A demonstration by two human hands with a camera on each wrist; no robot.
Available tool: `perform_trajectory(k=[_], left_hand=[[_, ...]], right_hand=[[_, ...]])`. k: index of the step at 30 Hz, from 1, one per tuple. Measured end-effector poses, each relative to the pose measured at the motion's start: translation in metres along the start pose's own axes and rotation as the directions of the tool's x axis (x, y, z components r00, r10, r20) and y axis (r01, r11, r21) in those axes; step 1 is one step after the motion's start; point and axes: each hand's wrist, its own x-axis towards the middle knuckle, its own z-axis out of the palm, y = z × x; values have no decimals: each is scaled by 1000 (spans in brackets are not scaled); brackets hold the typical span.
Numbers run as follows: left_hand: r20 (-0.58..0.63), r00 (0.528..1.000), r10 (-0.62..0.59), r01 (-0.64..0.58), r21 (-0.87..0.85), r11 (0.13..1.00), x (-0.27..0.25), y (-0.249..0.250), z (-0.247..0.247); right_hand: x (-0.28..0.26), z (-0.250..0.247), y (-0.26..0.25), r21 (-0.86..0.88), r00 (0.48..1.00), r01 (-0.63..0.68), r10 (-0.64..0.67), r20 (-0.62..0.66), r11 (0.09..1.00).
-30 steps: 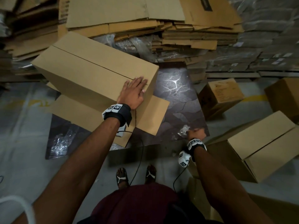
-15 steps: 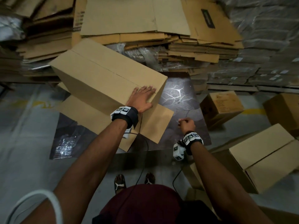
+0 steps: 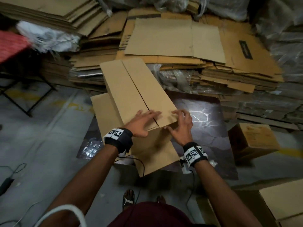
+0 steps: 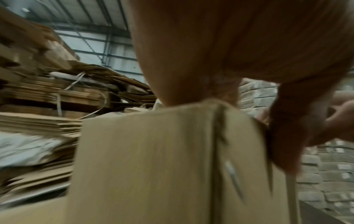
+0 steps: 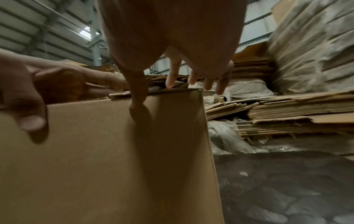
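A tall brown cardboard box stands on the floor in front of me, its top flaps closed along a seam that runs away from me. My left hand lies across the near end of the top with fingers spread flat and the thumb down the near face. My right hand is at the near right corner, arched fingertips on the top flap, thumb against the near face. The left wrist view shows the box under my palm. The right wrist view shows the box's near face and the left hand.
Stacks of flattened cardboard and plastic-wrapped bundles fill the back. A small closed box and a larger one sit to the right. A dark glossy sheet covers the floor. A black metal frame stands left; cables trail there.
The box has turned so its seam points away from me. My right hand came up from low on the right to the box's near right corner. The left hand stayed on top.
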Motion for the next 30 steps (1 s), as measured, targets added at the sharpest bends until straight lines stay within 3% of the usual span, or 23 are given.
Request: perform_trajectory(k=[4, 6, 8, 9, 11, 13, 15, 18, 21, 25, 27, 30], left_hand=[[-247, 967, -58, 85, 101, 991, -17, -31, 18], [-319, 947, -43, 96, 152, 984, -22, -37, 25], [-347, 938, -24, 92, 182, 979, -24, -38, 28], [-344, 939, -24, 96, 195, 976, -24, -37, 29], [-307, 952, -17, 98, 249, 964, -21, -32, 30], [-259, 966, 1, 87, 330, 940, -17, -27, 34], [-233, 973, 7, 89, 398, 913, -14, -25, 38], [-239, 971, 3, 100, 418, 903, -12, -26, 40], [-242, 970, 11, 95, 419, 903, -12, -27, 41], [-260, 966, 9, 93, 377, 922, -11, -25, 40], [-267, 964, 0, 100, 364, 926, -11, -24, 39], [-266, 964, -8, 99, 330, 939, -5, -17, 39]], right_hand=[[9, -4, -8, 65, 991, 97, -102, 84, 993], [13, -13, -14, 177, 991, 131, -129, -23, 975], [17, -24, -20, 336, 977, 133, -67, -202, 932], [19, -30, -21, 398, 954, 108, 18, -299, 911], [26, -37, -18, 424, 859, 33, 191, -474, 905], [32, -37, -12, 189, 777, -87, 185, -601, 978], [29, -30, -4, -129, 817, -192, 86, -570, 973], [17, -17, 14, -271, 889, -234, 93, -449, 934], [3, -3, 29, -218, 937, -272, 206, -284, 937], [-10, 11, 33, 63, 948, -307, 311, -60, 949], [-11, 10, 29, 39, 947, -318, 319, -38, 947], [-10, 9, 11, -186, 958, -236, 196, -211, 954]])
